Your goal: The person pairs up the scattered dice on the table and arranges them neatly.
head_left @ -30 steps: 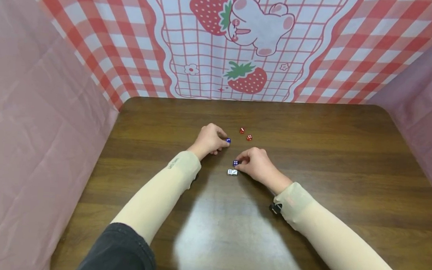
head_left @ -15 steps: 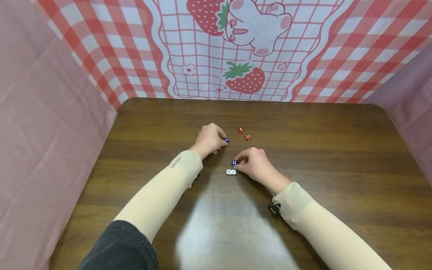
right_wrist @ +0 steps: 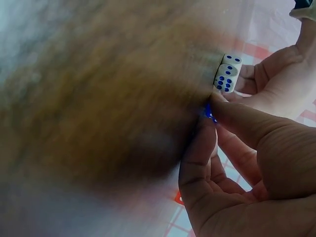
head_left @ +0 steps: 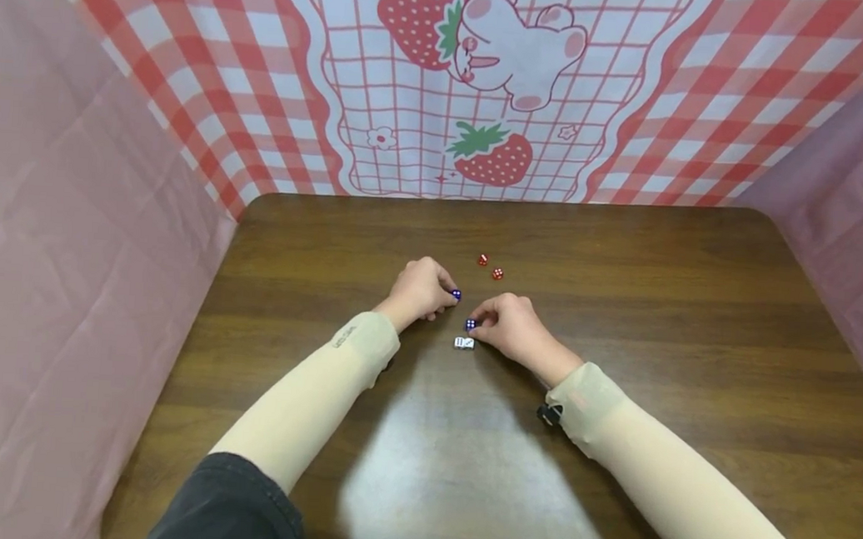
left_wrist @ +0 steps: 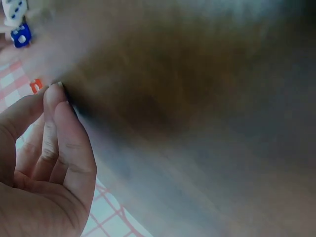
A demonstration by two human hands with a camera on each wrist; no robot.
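Observation:
My left hand (head_left: 420,291) pinches a blue die (head_left: 456,295) between thumb and fingertips; the left wrist view hides that die behind the fingers. My right hand (head_left: 513,329) pinches a second blue die (right_wrist: 209,112), just behind two white dice (head_left: 464,343). Those white dice lie side by side, touching, on the wooden table; in the right wrist view they show blue pips (right_wrist: 227,78). The left hand with its die is up and to the left of the right hand, a small gap apart.
Two red dice (head_left: 483,260) lie apart on the table (head_left: 627,266) beyond both hands. A red-and-white checked cloth (head_left: 439,161) with strawberries hangs at the table's far edge. Pink cloth (head_left: 66,236) hangs along the left and right sides.
My left hand has moved slightly toward me with its blue die, nearer the right hand and the white dice. The right hand and the other dice stay where they were.

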